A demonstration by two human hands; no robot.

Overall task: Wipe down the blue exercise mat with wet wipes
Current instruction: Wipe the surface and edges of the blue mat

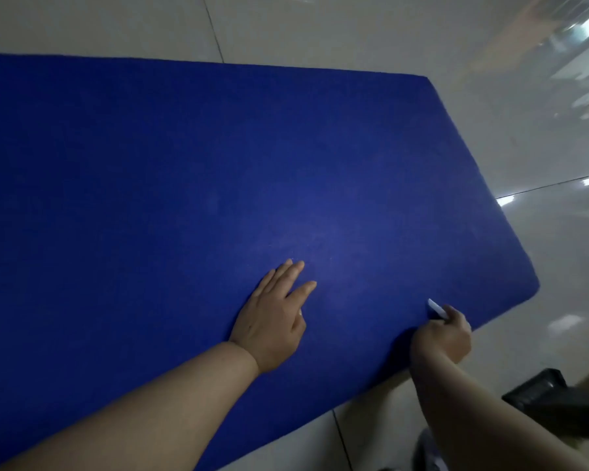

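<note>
Now | 1 mat [184, 181] | left hand [272, 321] flat, released | right hand [446, 338] grasping 1 wipe [436, 307]

I see the left hand [271, 317] flat, fingers straight, pressing on the blue mat [150, 181]. Right hand [444, 336] grips a white wipe [437, 307] at the mat's near edge. Glossy tile floor [541, 232] around; black object [541, 392] bottom right.

The mat [184, 198] is deep blue, rectangular with rounded corners, and is laid flat on pale glossy floor tiles, its length running off the left edge of view. A small white wipe [436, 307] is pressed against the mat near its right end, mostly hidden.
</note>
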